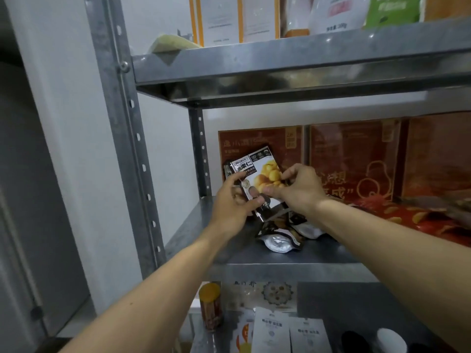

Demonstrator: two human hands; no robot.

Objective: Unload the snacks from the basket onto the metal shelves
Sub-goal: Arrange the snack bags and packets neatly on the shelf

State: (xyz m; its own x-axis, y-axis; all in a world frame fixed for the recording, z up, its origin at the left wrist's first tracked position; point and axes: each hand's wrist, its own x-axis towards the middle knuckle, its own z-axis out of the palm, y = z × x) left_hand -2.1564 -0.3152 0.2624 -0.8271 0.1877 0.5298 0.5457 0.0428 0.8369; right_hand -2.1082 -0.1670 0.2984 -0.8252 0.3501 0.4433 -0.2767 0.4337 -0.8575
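A chestnut snack packet, black and white with yellow nuts printed on it, stands upright at the left end of the middle metal shelf. My left hand grips its lower left side and my right hand pinches its right edge. More packets of the same kind stand right behind it. Other packets lie flat on the shelf just below my hands. The basket is not in view.
Red-brown boxes line the back of the middle shelf, with a red crisp bag lying at the right. The upper shelf holds boxes and bags. On the lower shelf are a jar and white sachets. A grey upright stands at the left.
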